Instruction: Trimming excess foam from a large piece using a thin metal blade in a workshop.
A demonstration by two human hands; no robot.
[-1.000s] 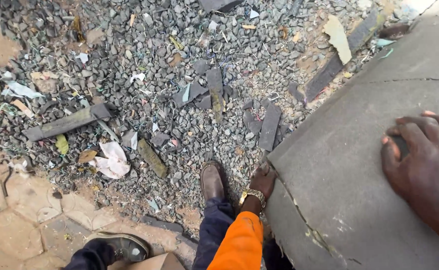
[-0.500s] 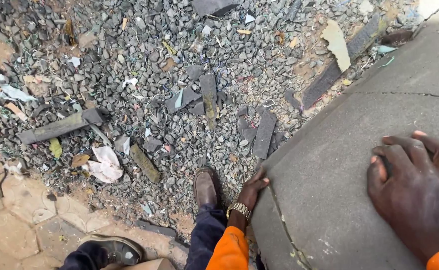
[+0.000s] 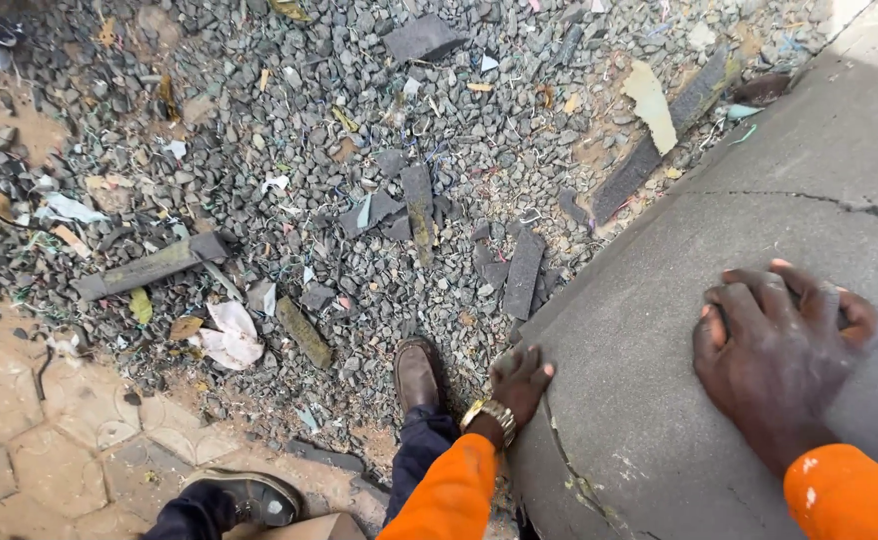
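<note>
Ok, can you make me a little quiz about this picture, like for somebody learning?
1. True or false: the right hand lies flat on the grey slab.
2. Which hand grips the slab's edge? A left hand, B right hand.
3. What is worn on the left wrist?

Key:
1. True.
2. A; its fingers curl over the edge.
3. A gold wristwatch, just above the orange sleeve.

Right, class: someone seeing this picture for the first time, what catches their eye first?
Two hands in bright orange sleeves: the right hand lies flat on a cracked grey slab, and the left hand, with a gold wristwatch, grips its edge. Left of the slab, littered gravel spreads out.
</note>
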